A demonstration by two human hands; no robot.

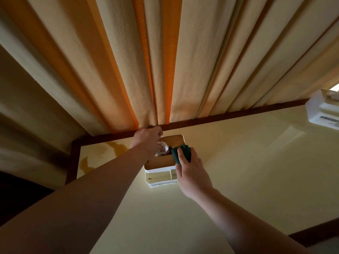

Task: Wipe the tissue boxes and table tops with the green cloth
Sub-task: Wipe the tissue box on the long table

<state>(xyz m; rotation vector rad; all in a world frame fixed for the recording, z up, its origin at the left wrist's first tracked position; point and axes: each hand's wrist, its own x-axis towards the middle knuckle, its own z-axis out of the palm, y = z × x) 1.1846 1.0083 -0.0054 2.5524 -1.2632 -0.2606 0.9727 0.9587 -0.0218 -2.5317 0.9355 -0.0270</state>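
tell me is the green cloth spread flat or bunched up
Bunched up. The green cloth sits as a folded wad under the right hand, pressed on the tissue box lid rather than laid out flat.

Two bare forearms enter from the lower edge of the frame, one from the lower left corner, the other from the lower right. No sleeve, cuff or glove covers either arm as far as the picture shows them. The left hand point(145, 139), just above the middle of the frame, carries no ring, watch or band on its visible side. The right hand point(190, 168), a little lower and to the right, is likewise bare, with short, unpainted nails on the fingers that show.
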